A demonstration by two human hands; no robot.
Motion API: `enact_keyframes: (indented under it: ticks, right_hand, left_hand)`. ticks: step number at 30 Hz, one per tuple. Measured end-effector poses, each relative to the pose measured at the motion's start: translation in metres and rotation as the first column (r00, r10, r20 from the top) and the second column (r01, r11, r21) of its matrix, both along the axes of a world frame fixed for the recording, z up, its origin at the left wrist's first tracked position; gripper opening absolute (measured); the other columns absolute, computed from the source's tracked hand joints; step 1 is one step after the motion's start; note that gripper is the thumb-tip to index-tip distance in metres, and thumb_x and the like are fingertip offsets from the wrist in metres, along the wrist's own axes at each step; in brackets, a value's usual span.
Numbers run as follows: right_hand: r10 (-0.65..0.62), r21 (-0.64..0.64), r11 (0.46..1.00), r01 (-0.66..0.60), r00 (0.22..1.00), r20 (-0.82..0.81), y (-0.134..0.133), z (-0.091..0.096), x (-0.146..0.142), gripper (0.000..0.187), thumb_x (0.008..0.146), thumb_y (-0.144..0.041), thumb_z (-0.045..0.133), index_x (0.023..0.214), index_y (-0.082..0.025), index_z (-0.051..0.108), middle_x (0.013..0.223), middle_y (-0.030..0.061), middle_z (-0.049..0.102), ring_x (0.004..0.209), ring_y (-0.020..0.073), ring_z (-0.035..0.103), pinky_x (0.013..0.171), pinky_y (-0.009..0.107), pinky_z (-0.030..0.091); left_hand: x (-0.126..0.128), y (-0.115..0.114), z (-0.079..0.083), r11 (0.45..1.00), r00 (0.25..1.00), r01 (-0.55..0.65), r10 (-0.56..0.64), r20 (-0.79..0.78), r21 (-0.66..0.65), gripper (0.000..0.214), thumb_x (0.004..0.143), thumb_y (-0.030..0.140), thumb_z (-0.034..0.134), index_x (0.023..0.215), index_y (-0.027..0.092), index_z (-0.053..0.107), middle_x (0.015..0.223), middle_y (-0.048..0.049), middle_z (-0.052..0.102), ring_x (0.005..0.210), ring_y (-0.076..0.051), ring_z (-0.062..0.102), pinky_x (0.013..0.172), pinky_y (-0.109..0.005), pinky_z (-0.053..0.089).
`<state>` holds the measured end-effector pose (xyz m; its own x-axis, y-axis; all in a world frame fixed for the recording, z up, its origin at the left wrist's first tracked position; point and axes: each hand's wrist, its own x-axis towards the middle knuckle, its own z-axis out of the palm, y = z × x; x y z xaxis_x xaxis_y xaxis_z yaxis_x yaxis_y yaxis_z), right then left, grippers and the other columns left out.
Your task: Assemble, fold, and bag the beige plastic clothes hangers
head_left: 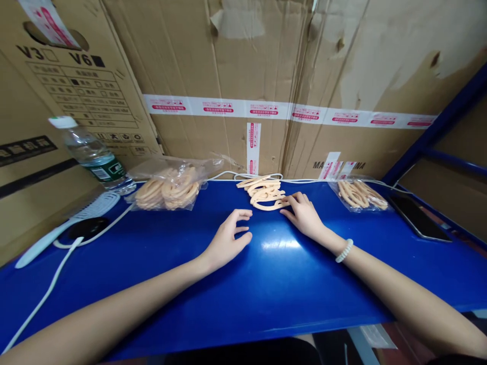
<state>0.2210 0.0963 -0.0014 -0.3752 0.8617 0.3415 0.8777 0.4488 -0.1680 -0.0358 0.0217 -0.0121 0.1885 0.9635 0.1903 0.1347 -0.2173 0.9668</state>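
Note:
A loose pile of peach-coloured rubber loops (263,191) lies at the back middle of the blue table (266,284). My right hand (304,215), with a white bead bracelet at the wrist, rests beside the pile, its fingertips touching the nearest loop; the fingers are spread. My left hand (228,238) hovers just left of the pile with fingers curled apart, holding nothing.
A clear bag of the same loops (169,187) sits at the back left, a smaller bag (359,195) at the back right. A water bottle (93,154), a white fan with cable (64,225) and a phone (418,218) are there. Cardboard boxes (266,76) wall the back.

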Motion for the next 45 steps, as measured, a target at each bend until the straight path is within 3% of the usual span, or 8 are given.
enact_keyframes:
  ticks: [7,11,19,27,30,36,40,45]
  right_hand:
    - [0.099,-0.045,0.993,-0.106,0.985,-0.140,0.002,0.003,0.004,0.008,0.089,-0.021,0.062,0.085,-0.021,0.055,0.094,0.0097,0.064,0.092,0.0285,0.055,0.083,0.043,0.047]
    - [0.127,-0.093,0.982,-0.164,0.940,-0.316,-0.002,0.003,0.013,0.013,0.087,-0.022,0.064,0.096,-0.020,0.055,0.089,0.0054,0.063,0.083,0.0219,0.059,0.076,0.036,0.049]
    - [0.104,-0.220,0.939,-0.265,0.827,-0.552,-0.019,0.024,0.019,0.020,0.091,-0.035,0.060,0.094,-0.016,0.066,0.083,0.0039,0.058,0.071,0.0172,0.055,0.062,0.029,0.045]
    - [0.317,-0.175,0.856,-0.486,0.761,-0.566,-0.074,0.048,-0.018,0.019,0.098,-0.030,0.058,0.086,-0.019,0.067,0.087,0.0032,0.058,0.079,0.0145,0.056,0.070,0.027,0.046]
    - [0.260,-0.196,0.865,-0.463,0.745,-0.614,-0.076,0.051,-0.016,0.015,0.096,-0.032,0.061,0.093,-0.019,0.069,0.092,0.0044,0.062,0.077,0.0141,0.060,0.067,0.026,0.048]
    - [-0.005,-0.479,0.792,-0.379,0.780,-0.626,-0.054,0.048,0.002,0.031,0.088,-0.046,0.066,0.090,-0.016,0.070,0.080,0.0066,0.069,0.068,0.0186,0.066,0.063,0.031,0.054]
    - [-0.016,-0.331,0.909,-0.254,0.771,-0.636,-0.046,0.043,0.002,0.033,0.085,-0.049,0.069,0.084,-0.017,0.075,0.087,0.0073,0.070,0.078,0.0193,0.064,0.069,0.031,0.048]
    - [-0.170,-0.347,0.909,-0.231,0.555,-0.814,-0.049,0.036,-0.005,0.033,0.080,-0.050,0.075,0.085,-0.017,0.073,0.078,0.0036,0.067,0.070,0.0151,0.057,0.063,0.028,0.045]
  left_hand:
    - [-0.010,0.004,0.005,0.987,0.982,0.142,-0.132,0.137,-0.072,0.050,0.079,0.022,0.069,0.126,0.029,0.051,0.152,-0.0091,0.044,0.137,-0.030,0.049,0.114,-0.051,0.044]
    - [-0.011,0.002,0.006,0.989,0.971,0.137,-0.122,0.207,-0.062,0.048,0.081,0.023,0.069,0.126,0.026,0.053,0.153,-0.0101,0.042,0.137,-0.030,0.048,0.114,-0.051,0.042]
    - [-0.006,-0.001,0.007,0.999,0.998,0.032,-0.032,0.062,0.009,0.060,0.085,0.025,0.067,0.140,0.025,0.044,0.148,-0.0131,0.047,0.121,-0.023,0.056,0.092,-0.034,0.053]
    - [0.006,-0.023,0.011,0.940,0.966,-0.001,0.090,-0.243,0.342,0.028,0.089,0.024,0.070,0.116,0.021,0.070,0.078,0.0007,0.069,0.058,-0.009,0.050,0.059,-0.022,0.044]
    - [0.007,-0.026,0.009,0.934,0.966,-0.081,0.160,-0.202,0.349,0.018,0.089,0.025,0.069,0.107,0.020,0.071,0.073,0.0013,0.069,0.058,-0.010,0.057,0.059,-0.022,0.047]
    - [0.005,-0.016,0.008,0.957,0.952,-0.287,0.280,0.127,0.042,0.021,0.089,0.034,0.067,0.100,0.016,0.062,0.084,-0.0021,0.072,0.063,-0.013,0.067,0.062,-0.024,0.056]
    - [0.000,-0.010,0.010,0.960,0.936,-0.278,0.275,0.218,-0.020,0.025,0.089,0.037,0.068,0.098,0.015,0.063,0.085,-0.0032,0.071,0.064,-0.012,0.065,0.062,-0.024,0.056]
    - [-0.005,-0.009,0.014,0.945,0.938,-0.327,0.320,0.136,0.033,0.029,0.090,0.043,0.066,0.095,0.014,0.066,0.077,-0.0021,0.068,0.062,-0.012,0.061,0.059,-0.022,0.051]
